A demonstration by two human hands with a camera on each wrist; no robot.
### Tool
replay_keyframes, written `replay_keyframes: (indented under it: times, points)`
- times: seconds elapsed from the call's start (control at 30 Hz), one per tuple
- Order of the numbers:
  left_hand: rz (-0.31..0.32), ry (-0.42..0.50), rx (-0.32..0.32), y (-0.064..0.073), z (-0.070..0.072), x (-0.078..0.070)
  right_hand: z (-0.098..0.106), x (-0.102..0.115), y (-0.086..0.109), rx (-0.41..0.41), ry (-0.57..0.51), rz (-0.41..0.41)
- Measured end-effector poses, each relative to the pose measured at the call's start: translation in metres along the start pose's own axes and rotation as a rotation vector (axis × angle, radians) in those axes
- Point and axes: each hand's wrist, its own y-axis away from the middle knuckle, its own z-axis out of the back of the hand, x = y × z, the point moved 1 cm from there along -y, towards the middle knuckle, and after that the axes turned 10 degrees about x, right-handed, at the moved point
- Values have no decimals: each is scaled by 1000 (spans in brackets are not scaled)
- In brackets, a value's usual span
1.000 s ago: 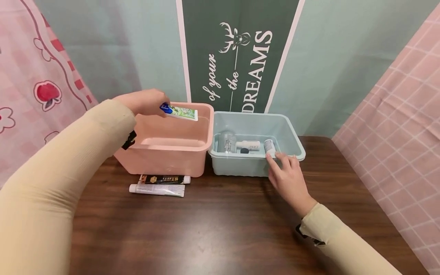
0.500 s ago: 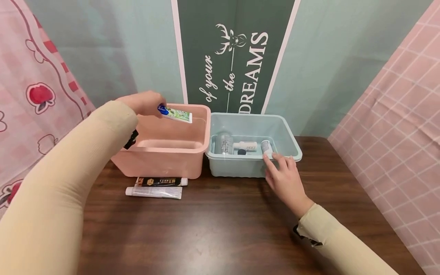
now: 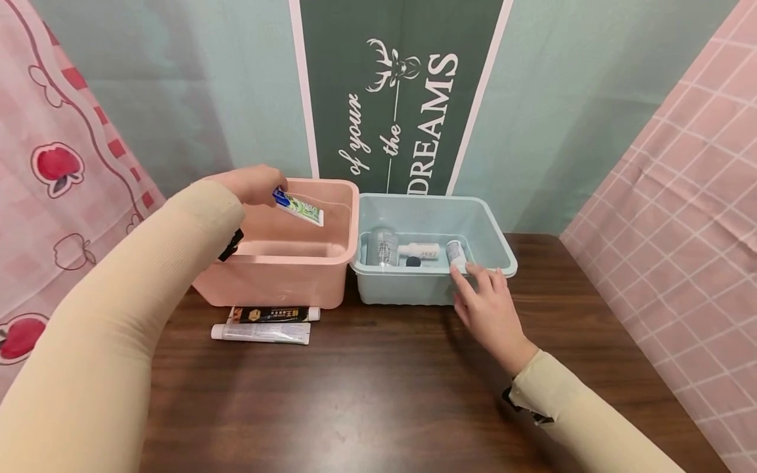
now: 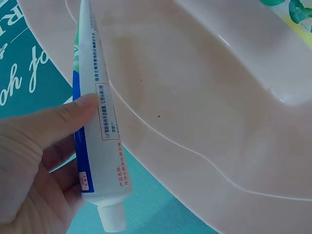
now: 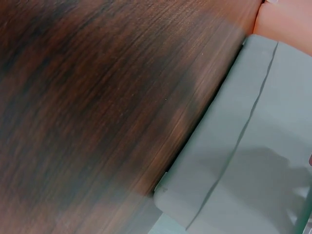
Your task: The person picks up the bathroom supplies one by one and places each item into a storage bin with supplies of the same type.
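My left hand (image 3: pixel 255 185) pinches a toothpaste tube (image 3: pixel 298 207) over the pink bin (image 3: pixel 278 282). The tube is blue, green and white, its flat end tilted down to the right in the head view. From the left wrist, the tube's printed white back (image 4: pixel 107 117) and white cap (image 4: pixel 112 217) show, the thumb lying across it. My right hand (image 3: pixel 491 312) rests its fingertips on the front rim of the light blue bin (image 3: pixel 408 288), beside a small white bottle (image 3: pixel 455 253). In the right wrist view that bin's wall (image 5: pixel 263 136) carries the hand's shadow.
A clear bottle (image 3: pixel 383 248), a white bottle (image 3: pixel 420 251) and a dark cap (image 3: pixel 413 261) are inside the blue bin. A black toothpaste tube (image 3: pixel 275 314) and a white one (image 3: pixel 261 332) lie before the pink bin on the wooden table (image 3: pixel 355 394). Curtains surround it.
The tube in my left hand has tipped further down at its flat end and sits slightly lower over the pink bin. My right hand stays at the blue bin's rim.
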Motion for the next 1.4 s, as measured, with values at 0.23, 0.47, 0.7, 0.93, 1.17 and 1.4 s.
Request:
replay_keyframes:
  times: [0.23, 0.47, 0.7, 0.93, 1.17, 1.4]
  points:
    - [35, 71, -22, 10, 10, 2, 1, 1, 0, 5, 17, -8]
    - [85, 95, -5, 21, 21, 1, 2, 0, 0, 18, 13, -24]
    - [85, 64, 33, 26, 20, 3, 1, 0, -2, 12, 11, -28]
    - [79, 65, 57, 26, 15, 3, -1, -1, -3, 5, 6, -21]
    - [98, 61, 86, 32, 15, -1, -1, -1, -3, 3, 8, -24]
    - [85, 84, 103, 41, 5, -6, -1, 0, -2, -2, 10, -36]
